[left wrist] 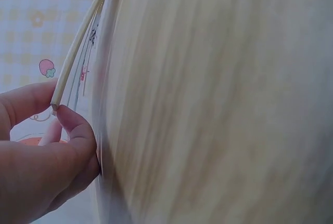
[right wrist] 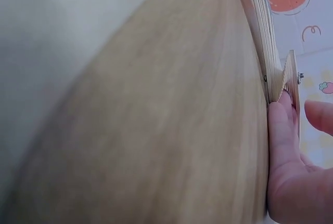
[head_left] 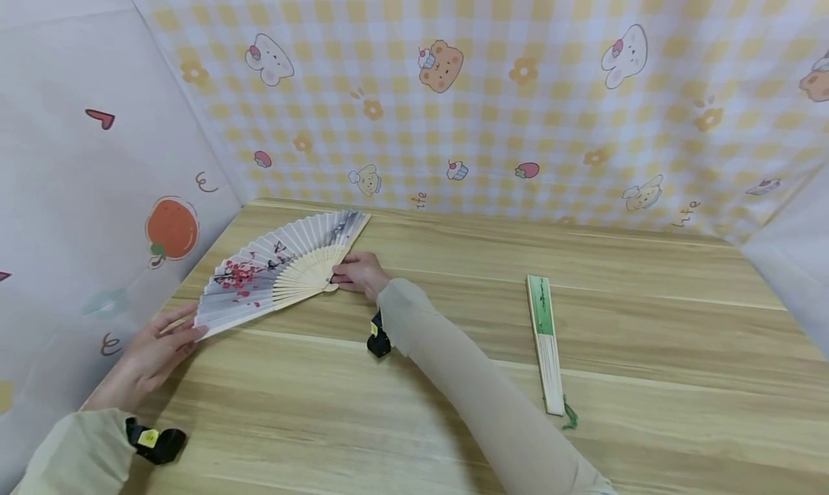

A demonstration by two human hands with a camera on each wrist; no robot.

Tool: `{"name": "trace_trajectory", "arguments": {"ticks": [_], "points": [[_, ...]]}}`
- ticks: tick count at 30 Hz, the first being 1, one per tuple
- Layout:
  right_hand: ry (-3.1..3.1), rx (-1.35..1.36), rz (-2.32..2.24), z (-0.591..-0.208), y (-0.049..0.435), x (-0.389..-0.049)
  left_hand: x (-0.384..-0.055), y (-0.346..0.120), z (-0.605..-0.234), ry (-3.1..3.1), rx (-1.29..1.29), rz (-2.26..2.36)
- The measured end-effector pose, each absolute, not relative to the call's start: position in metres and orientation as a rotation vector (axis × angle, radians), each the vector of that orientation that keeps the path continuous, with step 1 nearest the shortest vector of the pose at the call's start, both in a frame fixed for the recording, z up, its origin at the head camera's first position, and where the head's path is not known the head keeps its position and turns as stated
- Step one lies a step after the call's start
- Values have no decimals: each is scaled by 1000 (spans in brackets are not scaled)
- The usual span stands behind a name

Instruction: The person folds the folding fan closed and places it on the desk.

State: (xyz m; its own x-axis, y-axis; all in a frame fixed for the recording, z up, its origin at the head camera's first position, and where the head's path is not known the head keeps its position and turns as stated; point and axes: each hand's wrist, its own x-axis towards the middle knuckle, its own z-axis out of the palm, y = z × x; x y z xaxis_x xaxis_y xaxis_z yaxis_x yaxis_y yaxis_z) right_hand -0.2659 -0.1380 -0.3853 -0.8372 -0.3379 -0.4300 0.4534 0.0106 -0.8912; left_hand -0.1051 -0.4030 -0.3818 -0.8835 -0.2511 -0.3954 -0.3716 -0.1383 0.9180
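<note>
A spread folding fan [head_left: 252, 274] with pale wooden ribs and a white leaf painted with red blossoms stands at the table's left side. My left hand [head_left: 152, 355] pinches the near outer end of the fan between thumb and fingers; the left wrist view shows the thumb [left wrist: 78, 130] against the outer rib. At the pivot end, my right hand [head_left: 364, 273] holds the fan by its far outer rib. One right finger [right wrist: 318, 116] shows apart from the wood in the right wrist view, and other fingers are partly hidden.
A closed folding fan [head_left: 545, 344] with a green end and green tassel lies on the wooden table [head_left: 660, 322] to the right. A yellow checked cloth [head_left: 486, 114] hangs behind the table, and a white printed cloth [head_left: 78, 207] hangs at the left.
</note>
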Motion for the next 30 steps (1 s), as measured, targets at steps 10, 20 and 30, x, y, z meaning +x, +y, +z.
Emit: {"name": "trace_trajectory", "arguments": {"ticks": [10,20,30], "points": [[1746,123,-1861,-385,-134,-265,-103,-404,-383,1939,-572,2249],[1744,131,-1849,-386,-131,-265,-103,-402,-384,1967,-557,2213],[1719,135,-1857,-385,-122,-261,-107,-401,-385,1948,-547,2231]]}}
